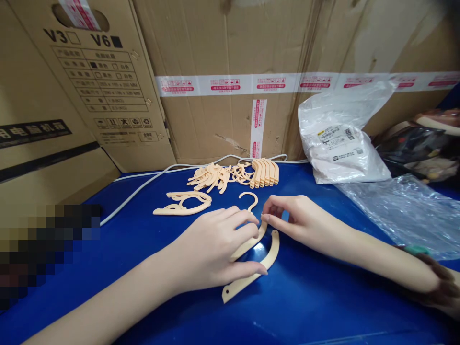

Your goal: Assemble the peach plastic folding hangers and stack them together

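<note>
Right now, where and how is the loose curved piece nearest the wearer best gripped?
Probably by the upper end of the curved piece, coming from the right: that end is uncovered, the right hand is close by, and the left hand's thumb crosses nearer the middle.

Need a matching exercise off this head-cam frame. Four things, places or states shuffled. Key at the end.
Column 1
1. Printed plastic bag
2. Loose curved piece
3. Matching curved pieces
4. Folded tan hanger

Column 2
A. Lined up to the right of the jumbled pile
B. Leftmost tan item on the blue table
C. In front of the cardboard, toward the right of the picture
D. Partly hidden by the thumb of the left hand

Pairs: 1-C, 2-D, 3-A, 4-B
</note>
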`<state>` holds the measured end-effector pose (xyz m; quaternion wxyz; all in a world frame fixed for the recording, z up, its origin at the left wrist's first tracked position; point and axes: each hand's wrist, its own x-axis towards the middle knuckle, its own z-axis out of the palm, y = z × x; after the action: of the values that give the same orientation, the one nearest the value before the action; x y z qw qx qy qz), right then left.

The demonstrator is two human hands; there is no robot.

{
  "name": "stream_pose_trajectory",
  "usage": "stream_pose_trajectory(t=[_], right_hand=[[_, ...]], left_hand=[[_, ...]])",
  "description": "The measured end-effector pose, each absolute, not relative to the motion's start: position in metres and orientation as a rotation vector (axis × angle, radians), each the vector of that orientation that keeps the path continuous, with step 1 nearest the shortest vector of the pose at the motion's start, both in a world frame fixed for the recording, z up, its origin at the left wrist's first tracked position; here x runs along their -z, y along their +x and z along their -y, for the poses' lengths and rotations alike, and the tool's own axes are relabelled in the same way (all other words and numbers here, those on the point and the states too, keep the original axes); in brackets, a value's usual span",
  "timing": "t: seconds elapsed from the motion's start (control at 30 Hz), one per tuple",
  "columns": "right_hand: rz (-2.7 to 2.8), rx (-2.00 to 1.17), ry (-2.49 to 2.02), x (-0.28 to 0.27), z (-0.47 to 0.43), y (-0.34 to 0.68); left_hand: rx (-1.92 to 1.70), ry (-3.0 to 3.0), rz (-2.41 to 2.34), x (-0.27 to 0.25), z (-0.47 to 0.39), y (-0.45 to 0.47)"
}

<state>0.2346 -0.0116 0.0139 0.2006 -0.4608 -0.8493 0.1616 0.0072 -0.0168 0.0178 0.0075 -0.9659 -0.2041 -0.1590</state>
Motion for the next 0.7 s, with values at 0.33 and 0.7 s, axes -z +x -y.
stream_pose_trajectory(t=[0.33, 0.7], right_hand=[[2.567, -0.144, -1.145, 0.001, -0.009, 0.242], [2.552, 0.014, -1.317, -0.004, -0.006, 0.242]], left_hand=[[0.269, -3.148, 0.694, -0.021, 0.018, 0.007], [0.446, -2.936, 0.601, -0.019, 0.011, 0.001]])
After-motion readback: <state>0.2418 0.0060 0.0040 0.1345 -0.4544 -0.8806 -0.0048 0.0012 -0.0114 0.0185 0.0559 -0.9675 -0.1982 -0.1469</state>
